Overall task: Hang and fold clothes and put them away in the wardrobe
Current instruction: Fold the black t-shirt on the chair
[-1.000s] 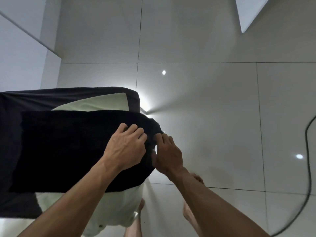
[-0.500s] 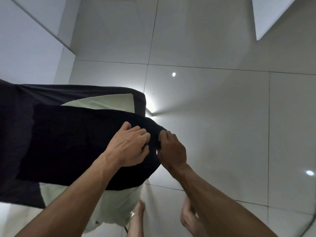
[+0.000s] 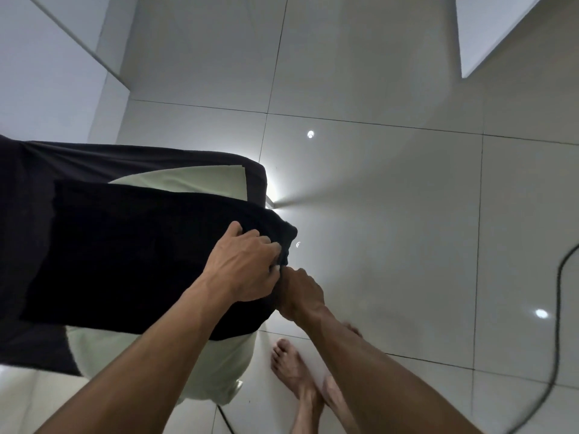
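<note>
Glossy pale floor tiles (image 3: pixel 376 189) with thin dark grout lines fill the view and mirror small round lights, with white panels at the upper left and upper right corners. Over them, the left hand (image 3: pixel 247 270) lies knuckles up on a black garment (image 3: pixel 131 255), its fingers curled and bunching the right-hand edge of the cloth. Just beside it and touching the same edge from below, the right hand (image 3: pixel 300 296) is closed on the fabric, its fingertips hidden by the cloth and by the left hand. The black garment is matte and soft, spread flat in a broad folded slab. Under it lies a pale green garment (image 3: pixel 194 180), smooth, showing above and hanging down below. Both rest on a raised surface draped in dark cloth (image 3: pixel 125 158) at the left. Bare feet (image 3: pixel 297 377) stand on the tiles below the hands, and a dark cable (image 3: pixel 559 308) curves along the right edge.
</note>
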Available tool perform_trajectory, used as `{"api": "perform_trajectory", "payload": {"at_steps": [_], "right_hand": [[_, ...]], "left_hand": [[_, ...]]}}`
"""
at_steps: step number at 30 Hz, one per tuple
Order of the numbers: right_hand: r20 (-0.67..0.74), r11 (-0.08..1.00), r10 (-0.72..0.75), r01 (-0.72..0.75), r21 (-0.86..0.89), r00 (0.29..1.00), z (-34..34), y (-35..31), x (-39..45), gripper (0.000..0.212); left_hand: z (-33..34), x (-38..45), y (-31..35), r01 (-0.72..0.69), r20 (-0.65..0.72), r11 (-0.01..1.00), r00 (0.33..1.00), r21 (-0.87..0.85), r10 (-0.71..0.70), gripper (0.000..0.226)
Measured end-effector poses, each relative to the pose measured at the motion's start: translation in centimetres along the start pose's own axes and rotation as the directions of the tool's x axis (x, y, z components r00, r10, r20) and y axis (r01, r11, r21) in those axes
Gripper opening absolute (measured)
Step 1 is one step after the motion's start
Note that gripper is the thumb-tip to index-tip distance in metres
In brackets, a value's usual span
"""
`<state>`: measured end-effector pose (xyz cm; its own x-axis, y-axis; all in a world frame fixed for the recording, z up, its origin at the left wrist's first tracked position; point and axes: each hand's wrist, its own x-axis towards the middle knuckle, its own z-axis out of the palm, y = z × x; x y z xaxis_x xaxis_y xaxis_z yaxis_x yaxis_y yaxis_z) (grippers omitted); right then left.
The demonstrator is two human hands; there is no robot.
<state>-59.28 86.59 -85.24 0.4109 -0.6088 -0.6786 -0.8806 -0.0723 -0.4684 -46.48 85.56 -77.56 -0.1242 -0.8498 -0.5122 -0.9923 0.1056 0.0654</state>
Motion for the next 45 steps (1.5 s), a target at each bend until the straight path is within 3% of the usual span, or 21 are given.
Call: {"api": "perform_trajectory", "payload": {"at_steps": [2,4,6,8,11,15,19,22,25,27,31,34,36,38,40,42,45], "right_hand": [[-0.164,0.989,0.039,-0.015,0.146,0.986,-1.1,-0.5,-0.2,0.013],[-0.307,0.962,0.044,0.042,0.268,0.951,-2.9,-1.9,0.1,0.021],[-0.360,0.942,0.004,0.117,0.314,0.933,-4.9,-3.3,0.8,0.028],[-0.364,0.940,-0.063,0.178,0.292,0.929,-6.6,-4.9,1.4,0.034],[-0.342,0.960,-0.187,0.246,0.137,0.921,-7.9,-6.7,2.5,0.029],[-0.228,0.984,-0.167,0.147,-0.100,0.959,-8.4,-7.6,3.6,0.026],[-0.216,0.973,-0.231,0.219,-0.078,0.949,-9.9,-7.6,4.6,0.039],[-0.092,0.954,-0.296,0.291,-0.067,0.951,-11.2,-7.6,5.8,0.045],[0.027,0.957,-0.290,0.291,-0.017,0.957,-12.3,-6.6,7.2,0.045],[0.114,0.962,-0.274,0.274,0.018,0.955,-12.7,-5.7,8.0,0.045],[0.262,0.955,-0.293,0.297,0.026,0.920,-12.9,-4.7,9.8,0.049],[0.310,0.958,-0.285,0.282,0.055,0.907,-12.7,-3.8,11.4,0.054],[0.371,0.958,-0.281,0.282,0.052,0.885,-12.3,-3.0,12.6,0.050],[0.448,0.953,-0.298,0.286,0.097,0.843,-12.1,-2.4,13.7,0.039],[0.501,0.944,-0.326,0.303,0.131,0.802,-12.0,-2.2,14.9,0.035],[0.540,0.930,-0.353,0.348,0.115,0.764,-11.6,-1.8,16.1,0.036],[0.632,0.919,-0.343,0.386,0.075,0.695,-11.0,-0.5,17.5,0.039]], "left_hand": [[0.1,-0.3,-0.3,0.059,-0.169,0.995,0.983,-0.082,-0.072,0.019],[0.1,-0.4,-1.3,0.165,-0.344,0.980,0.919,-0.108,-0.193,0.020],[-0.2,-0.3,-2.5,0.271,-0.323,0.951,0.896,-0.146,-0.305,0.031],[-0.4,-0.2,-3.5,0.316,-0.238,0.932,0.905,-0.179,-0.353,0.045],[-0.2,-0.4,-3.8,0.320,-0.249,0.931,0.901,-0.175,-0.356,0.056],[0.2,-1.1,-3.3,0.383,-0.300,0.889,0.842,-0.251,-0.448,0.063],[1.1,-2.4,-2.9,0.462,-0.312,0.825,0.771,-0.327,-0.555,0.058],[2.0,-3.6,-2.3,0.588,-0.360,0.671,0.568,-0.451,-0.740,0.044],[3.1,-4.0,0.3,0.700,-0.308,0.410,0.276,-0.585,-0.911,0.035],[3.7,-3.8,2.9,0.719,-0.196,0.180,0.062,-0.671,-0.979,0.034],[4.7,-2.0,7.8,0.541,0.164,-0.326,-0.327,-0.775,-0.931,0.046],[5.7,0.0,10.3,0.160,0.443,-0.585,-0.505,-0.795,-0.741,0.057],[7.0,1.2,11.4,-0.103,0.579,-0.632,-0.534,-0.768,-0.616,0.058],[8.4,2.2,12.1,-0.265,0.617,-0.581,-0.542,-0.770,-0.571,0.055],[9.3,2.9,12.7,-0.391,0.685,-0.567,-0.498,-0.725,-0.532,0.054],[10.2,3.4,13.3,-0.455,0.747,-0.593,-0.421,-0.664,-0.514,0.054],[11.7,3.7,14.1,-0.420,0.731,-0.599,-0.359,-0.682,-0.581,0.051]]}}
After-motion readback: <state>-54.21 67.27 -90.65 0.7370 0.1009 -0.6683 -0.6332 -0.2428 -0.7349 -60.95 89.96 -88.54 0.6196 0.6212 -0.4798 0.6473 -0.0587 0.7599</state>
